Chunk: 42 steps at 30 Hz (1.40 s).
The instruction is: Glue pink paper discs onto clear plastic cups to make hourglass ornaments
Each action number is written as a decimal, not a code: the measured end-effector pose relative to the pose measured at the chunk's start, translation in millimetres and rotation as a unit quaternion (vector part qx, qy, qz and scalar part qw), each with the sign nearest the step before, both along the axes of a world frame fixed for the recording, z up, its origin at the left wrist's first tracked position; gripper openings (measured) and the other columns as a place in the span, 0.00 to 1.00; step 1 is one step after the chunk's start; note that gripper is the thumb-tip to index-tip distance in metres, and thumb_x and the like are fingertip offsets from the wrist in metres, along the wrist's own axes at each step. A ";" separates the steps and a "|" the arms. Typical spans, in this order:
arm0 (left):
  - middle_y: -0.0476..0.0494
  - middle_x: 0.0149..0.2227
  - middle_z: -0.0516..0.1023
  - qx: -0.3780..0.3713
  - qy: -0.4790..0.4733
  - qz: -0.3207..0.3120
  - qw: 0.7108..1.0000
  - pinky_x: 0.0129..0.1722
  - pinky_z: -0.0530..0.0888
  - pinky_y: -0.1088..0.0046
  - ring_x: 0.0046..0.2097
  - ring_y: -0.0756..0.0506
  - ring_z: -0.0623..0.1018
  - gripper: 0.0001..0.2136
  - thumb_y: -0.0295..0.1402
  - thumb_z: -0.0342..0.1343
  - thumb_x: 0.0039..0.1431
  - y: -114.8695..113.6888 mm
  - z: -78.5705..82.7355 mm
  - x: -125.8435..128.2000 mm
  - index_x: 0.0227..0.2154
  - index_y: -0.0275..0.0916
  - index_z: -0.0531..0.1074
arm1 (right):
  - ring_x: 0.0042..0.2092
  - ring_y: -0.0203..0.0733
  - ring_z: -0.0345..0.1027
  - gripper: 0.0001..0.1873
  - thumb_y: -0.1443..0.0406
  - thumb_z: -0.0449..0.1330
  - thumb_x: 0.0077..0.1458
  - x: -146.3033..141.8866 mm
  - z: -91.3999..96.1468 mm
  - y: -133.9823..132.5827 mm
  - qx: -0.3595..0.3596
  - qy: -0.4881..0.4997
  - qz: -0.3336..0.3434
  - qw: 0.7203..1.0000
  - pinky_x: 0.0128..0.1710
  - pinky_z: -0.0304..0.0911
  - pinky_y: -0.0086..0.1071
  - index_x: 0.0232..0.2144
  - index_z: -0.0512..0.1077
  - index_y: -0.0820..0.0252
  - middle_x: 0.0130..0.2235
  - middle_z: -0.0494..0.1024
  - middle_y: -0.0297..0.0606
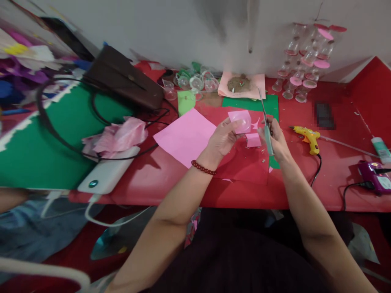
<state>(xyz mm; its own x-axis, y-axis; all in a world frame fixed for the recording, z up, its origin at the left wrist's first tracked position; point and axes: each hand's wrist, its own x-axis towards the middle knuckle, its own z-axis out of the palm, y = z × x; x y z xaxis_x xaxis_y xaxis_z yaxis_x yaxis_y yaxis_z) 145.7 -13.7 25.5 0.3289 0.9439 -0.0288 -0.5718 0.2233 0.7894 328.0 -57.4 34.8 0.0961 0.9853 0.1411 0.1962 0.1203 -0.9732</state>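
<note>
Reaching up from the bottom of the frame, the left hand [222, 138] pinches a small pink paper piece [240, 121] at centre while the right hand [276, 140] grips scissors [265, 120] beside it, blades near enough to nick fingertips, a yellow glue gun [308, 137] further right.

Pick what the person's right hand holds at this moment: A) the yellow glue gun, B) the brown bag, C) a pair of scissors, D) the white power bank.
C: the right hand grips the scissors, blades pointing up beside the pink paper piece in the left hand.
</note>
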 end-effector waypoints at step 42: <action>0.50 0.30 0.80 0.033 0.056 -0.043 0.997 0.37 0.76 0.76 0.32 0.52 0.77 0.11 0.36 0.74 0.49 15.1 6.9 -25.7 0.31 0.38 0.79 | 0.21 0.28 0.56 0.30 0.45 0.77 0.43 6.8 16.8 -10.7 -0.123 0.069 0.170 0.975 0.20 0.46 0.29 0.38 0.76 0.60 0.24 0.66 0.24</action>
<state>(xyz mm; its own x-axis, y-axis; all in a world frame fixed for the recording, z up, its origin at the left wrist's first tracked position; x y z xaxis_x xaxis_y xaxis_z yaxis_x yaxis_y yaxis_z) 120.0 1.4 32.4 0.4063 0.9137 -0.0075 -0.4609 0.2120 0.8618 334.7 -68.1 51.6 -0.2407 0.9660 -0.0939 0.0513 -0.0840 -0.9951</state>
